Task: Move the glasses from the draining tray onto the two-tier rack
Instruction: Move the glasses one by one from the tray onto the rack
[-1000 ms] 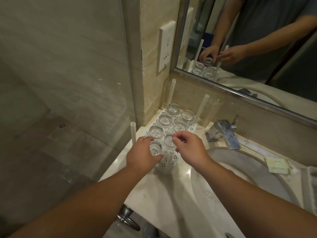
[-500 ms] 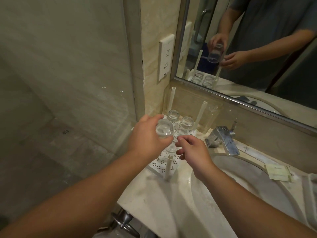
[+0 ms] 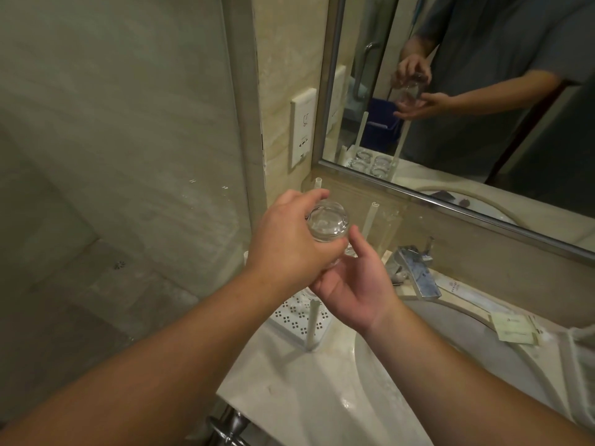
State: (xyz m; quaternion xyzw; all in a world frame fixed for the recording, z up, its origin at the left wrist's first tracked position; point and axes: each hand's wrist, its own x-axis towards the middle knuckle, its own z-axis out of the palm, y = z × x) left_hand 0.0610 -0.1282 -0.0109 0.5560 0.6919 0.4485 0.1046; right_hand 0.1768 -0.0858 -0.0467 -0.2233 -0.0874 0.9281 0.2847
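Note:
My left hand (image 3: 286,249) grips a clear glass (image 3: 327,223) upside down, its thick base facing me, lifted above the white perforated draining tray (image 3: 297,320). My right hand (image 3: 354,288) is cupped palm up just under and to the right of the glass, fingers relaxed, thumb close to the glass side. The hands hide most of the tray and the glasses left on it. White upright posts (image 3: 369,220) rise at the tray's corners. In the mirror (image 3: 467,130) several glasses show on the tray.
The tray stands on a pale marble counter (image 3: 289,391) beside a basin (image 3: 457,346) with a chrome tap (image 3: 415,272). A glass shower panel (image 3: 128,140) is on the left, a wall socket (image 3: 302,130) behind. Paper sachets (image 3: 512,326) lie at right.
My left hand has lifted one glass off the tray and raised it higher. My right hand let go of the tray's glasses and turned palm up beneath the lifted glass.

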